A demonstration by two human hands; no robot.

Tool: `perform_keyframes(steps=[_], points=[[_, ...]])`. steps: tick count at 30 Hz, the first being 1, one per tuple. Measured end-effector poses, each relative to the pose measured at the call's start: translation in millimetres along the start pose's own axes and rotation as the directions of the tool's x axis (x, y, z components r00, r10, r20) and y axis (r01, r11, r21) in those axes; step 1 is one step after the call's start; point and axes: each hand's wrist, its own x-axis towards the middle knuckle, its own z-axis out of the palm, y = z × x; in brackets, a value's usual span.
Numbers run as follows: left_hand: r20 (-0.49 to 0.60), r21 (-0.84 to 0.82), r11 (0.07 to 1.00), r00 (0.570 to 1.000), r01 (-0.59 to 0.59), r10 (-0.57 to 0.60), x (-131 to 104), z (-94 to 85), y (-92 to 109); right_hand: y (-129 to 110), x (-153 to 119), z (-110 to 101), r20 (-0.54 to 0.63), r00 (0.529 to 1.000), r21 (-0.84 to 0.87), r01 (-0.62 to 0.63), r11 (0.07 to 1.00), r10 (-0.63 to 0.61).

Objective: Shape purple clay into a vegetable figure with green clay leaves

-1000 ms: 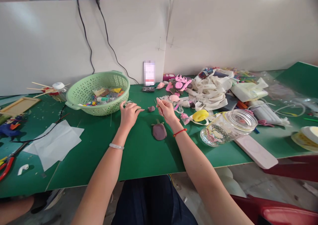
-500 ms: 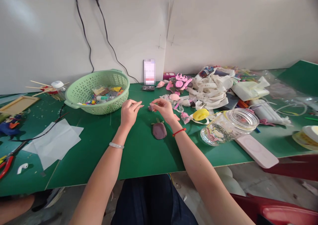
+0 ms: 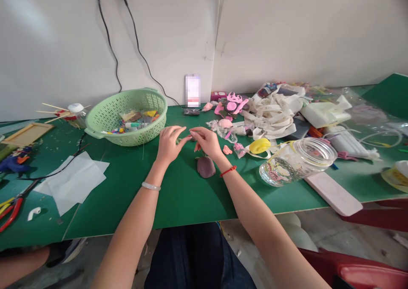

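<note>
My right hand (image 3: 206, 142), with a red bracelet at its wrist, pinches a small dull-purple lump of what looks like modelling clay (image 3: 193, 138), largely covered by the fingers. My left hand (image 3: 169, 143), wearing a pale bangle, is curved beside it. Its thumb reaches to the lump, while thumb and forefinger tips stand apart. Whether the thumb presses on the lump is unclear. Just below the right hand, a flat rounded purple clay piece (image 3: 206, 167) lies on the green tabletop (image 3: 191, 199). Its upper edge, with small greenish bits, is partly hidden by the fingers.
A green basket (image 3: 127, 139) holds small craft items behind my left hand. A phone (image 3: 192, 91) leans against the white partition. Rightward lie pink clay figures (image 3: 233, 105), tangled white strips (image 3: 270, 114), a glass jar (image 3: 287, 165) and a pink power bank (image 3: 334, 194). Pliers (image 3: 14, 210) and paper (image 3: 72, 182) lie left.
My hands have come together, the left thumb moving right to the small lump. My left fingertips have spread from a near pinch. The view has shifted slightly.
</note>
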Motion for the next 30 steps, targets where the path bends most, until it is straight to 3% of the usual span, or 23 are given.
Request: perform_keyframes(steps=[4,9,12,18,23,30], points=[[-0.022,-0.140,0.987,0.997,-0.074,0.072,0,5.4,5,-4,-3,0,0.114,0.993,0.028,-0.006,1.000,0.002],[-0.043,-0.287,0.958,0.999,-0.023,0.011,-2,12.9,7,-3,-4,0,0.158,0.987,-0.069,0.002,0.998,0.009],[-0.078,-0.255,0.966,0.996,-0.050,0.031,-2,10.8,8,-2,-2,0,0.142,0.990,-0.015,0.006,1.000,-0.004],[0.001,-0.074,0.980,0.983,-0.183,0.184,-2,2.7,6,-2,0,0,0.147,0.988,0.083,0.025,0.996,-0.037],[-0.066,-0.031,0.960,0.959,-0.277,0.275,-1,6.3,5,1,2,-2,0.152,0.988,0.073,0.019,0.997,-0.030],[-0.151,-0.116,0.968,0.967,-0.223,0.205,-2,7.3,6,4,7,-11,0.046,0.998,0.106,0.035,0.994,-0.039]])
